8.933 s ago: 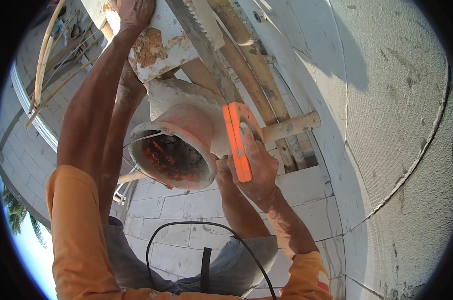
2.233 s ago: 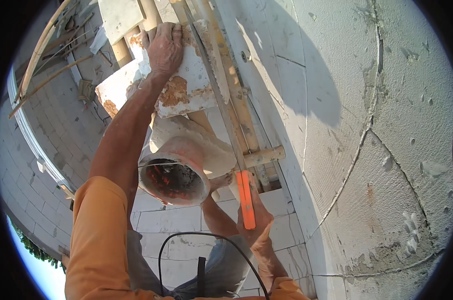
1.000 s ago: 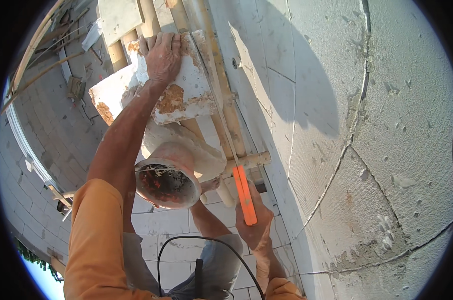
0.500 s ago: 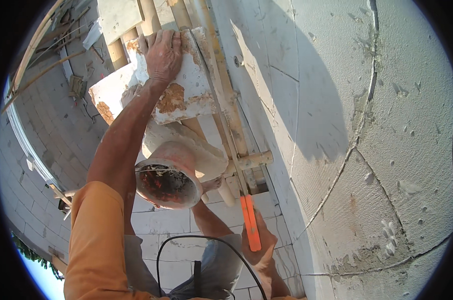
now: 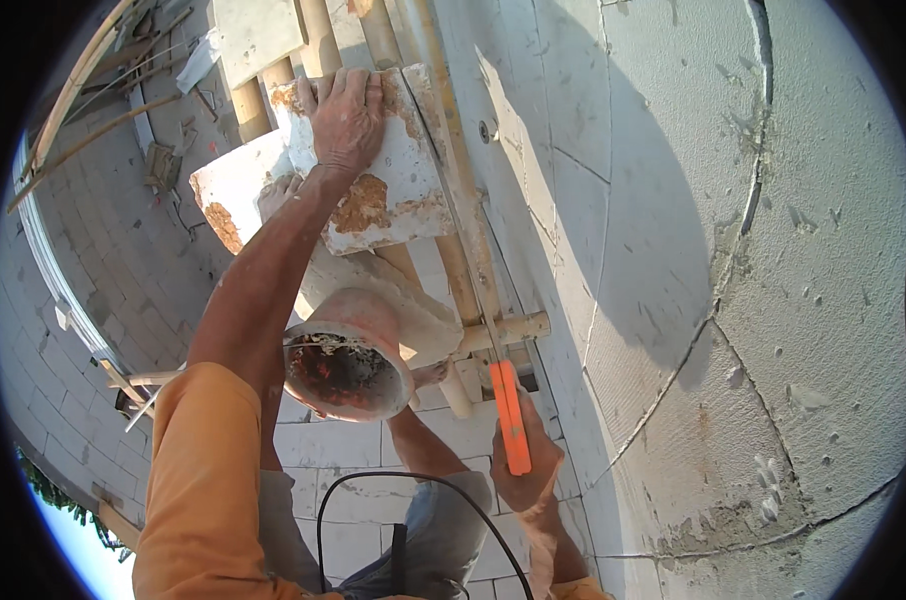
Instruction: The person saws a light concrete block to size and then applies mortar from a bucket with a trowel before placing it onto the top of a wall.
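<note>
My left hand [image 5: 349, 122] lies flat on a white block [image 5: 393, 160] with brown stained patches, fingers stretched toward its far edge. A bare foot [image 5: 276, 195] rests on the block's left part, mostly behind my left forearm. My right hand [image 5: 529, 465] is wrapped round the orange handle of a hand saw [image 5: 510, 415]. The saw's long thin blade runs away from me into a cut line near the block's right edge, leaving a narrow strip beyond it. Below the block, a worn reddish bucket [image 5: 345, 372] lies tipped with its mouth toward me, its inside crusted with dried material.
Bamboo poles [image 5: 381, 40] and a pale board [image 5: 256, 38] lie beneath and beyond the block. A rough grey-white wall [image 5: 673, 420] with mortar joints rises close on the right. My other foot [image 5: 431, 374] is beside the bucket. A black cord [image 5: 413, 474] loops near my knees.
The saw and my right hand have moved up and slightly right, pushing the blade farther from me. The whole view has shifted slightly; my left hand stays on the block.
</note>
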Demonstrator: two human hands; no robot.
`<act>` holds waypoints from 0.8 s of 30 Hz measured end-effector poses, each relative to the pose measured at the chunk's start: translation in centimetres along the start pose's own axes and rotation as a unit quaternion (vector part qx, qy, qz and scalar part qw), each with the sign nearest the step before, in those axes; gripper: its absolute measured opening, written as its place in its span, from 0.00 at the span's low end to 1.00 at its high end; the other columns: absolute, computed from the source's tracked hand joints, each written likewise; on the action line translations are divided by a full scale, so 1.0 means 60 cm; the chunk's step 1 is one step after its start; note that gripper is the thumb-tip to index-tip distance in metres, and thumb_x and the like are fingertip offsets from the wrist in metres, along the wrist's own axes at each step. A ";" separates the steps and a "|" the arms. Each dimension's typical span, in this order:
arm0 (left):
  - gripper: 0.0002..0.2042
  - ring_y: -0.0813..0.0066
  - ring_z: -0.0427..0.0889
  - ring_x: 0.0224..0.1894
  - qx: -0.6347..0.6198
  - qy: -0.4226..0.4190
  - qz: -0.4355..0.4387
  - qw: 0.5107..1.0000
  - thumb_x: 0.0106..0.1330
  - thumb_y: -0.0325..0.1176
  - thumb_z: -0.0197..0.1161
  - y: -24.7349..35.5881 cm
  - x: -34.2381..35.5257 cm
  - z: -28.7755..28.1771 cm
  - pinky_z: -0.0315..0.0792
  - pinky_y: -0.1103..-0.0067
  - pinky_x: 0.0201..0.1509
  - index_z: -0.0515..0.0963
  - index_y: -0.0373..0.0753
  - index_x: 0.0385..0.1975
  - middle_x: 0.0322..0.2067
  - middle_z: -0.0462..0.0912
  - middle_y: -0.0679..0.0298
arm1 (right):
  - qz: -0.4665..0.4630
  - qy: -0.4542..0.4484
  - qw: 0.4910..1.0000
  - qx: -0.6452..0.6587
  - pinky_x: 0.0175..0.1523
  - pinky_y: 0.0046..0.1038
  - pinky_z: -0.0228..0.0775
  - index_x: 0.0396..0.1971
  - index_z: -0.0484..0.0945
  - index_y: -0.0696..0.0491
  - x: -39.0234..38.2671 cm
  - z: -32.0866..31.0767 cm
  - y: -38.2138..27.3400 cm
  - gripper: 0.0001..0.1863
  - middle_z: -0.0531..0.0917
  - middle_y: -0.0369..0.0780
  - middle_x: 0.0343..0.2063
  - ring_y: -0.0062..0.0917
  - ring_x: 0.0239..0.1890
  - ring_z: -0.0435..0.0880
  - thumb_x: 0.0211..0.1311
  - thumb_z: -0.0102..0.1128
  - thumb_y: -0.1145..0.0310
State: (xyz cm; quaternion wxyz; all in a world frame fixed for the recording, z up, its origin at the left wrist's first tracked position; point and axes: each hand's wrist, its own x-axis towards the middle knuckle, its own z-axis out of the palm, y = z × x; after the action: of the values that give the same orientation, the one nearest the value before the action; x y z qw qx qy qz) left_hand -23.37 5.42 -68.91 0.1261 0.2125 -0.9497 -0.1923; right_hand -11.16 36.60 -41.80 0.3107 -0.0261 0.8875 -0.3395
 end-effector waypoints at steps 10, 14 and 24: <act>0.12 0.58 0.76 0.51 0.038 -0.002 0.010 0.999 0.74 0.42 0.52 -0.020 0.003 0.002 0.51 0.53 0.69 0.76 0.41 0.42 0.40 0.81 0.60 | 0.021 0.027 0.998 0.048 0.43 0.29 0.81 0.59 0.73 0.63 -0.058 0.001 0.029 0.25 0.82 0.53 0.51 0.38 0.37 0.89 0.60 0.55 0.84; 0.11 0.58 0.76 0.50 0.025 -0.001 0.021 0.999 0.74 0.41 0.52 -0.012 0.000 0.009 0.51 0.54 0.69 0.76 0.41 0.42 0.41 0.81 0.60 | 0.055 -0.026 0.998 0.019 0.41 0.27 0.80 0.60 0.72 0.62 0.023 0.026 0.045 0.26 0.81 0.54 0.53 0.37 0.36 0.89 0.58 0.55 0.85; 0.14 0.58 0.76 0.50 0.019 0.015 0.025 0.999 0.75 0.44 0.51 -0.021 0.004 0.007 0.53 0.58 0.66 0.78 0.41 0.43 0.39 0.83 0.59 | -0.016 0.027 0.999 0.034 0.54 0.31 0.80 0.61 0.70 0.64 -0.077 -0.002 0.055 0.30 0.80 0.54 0.55 0.42 0.54 0.84 0.55 0.58 0.85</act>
State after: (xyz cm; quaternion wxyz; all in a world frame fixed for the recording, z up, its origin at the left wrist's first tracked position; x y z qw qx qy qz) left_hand -23.28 4.36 -69.76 0.1407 0.1937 -0.9563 -0.1677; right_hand -7.00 40.39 -41.30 0.2822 -0.0205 0.8830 -0.3745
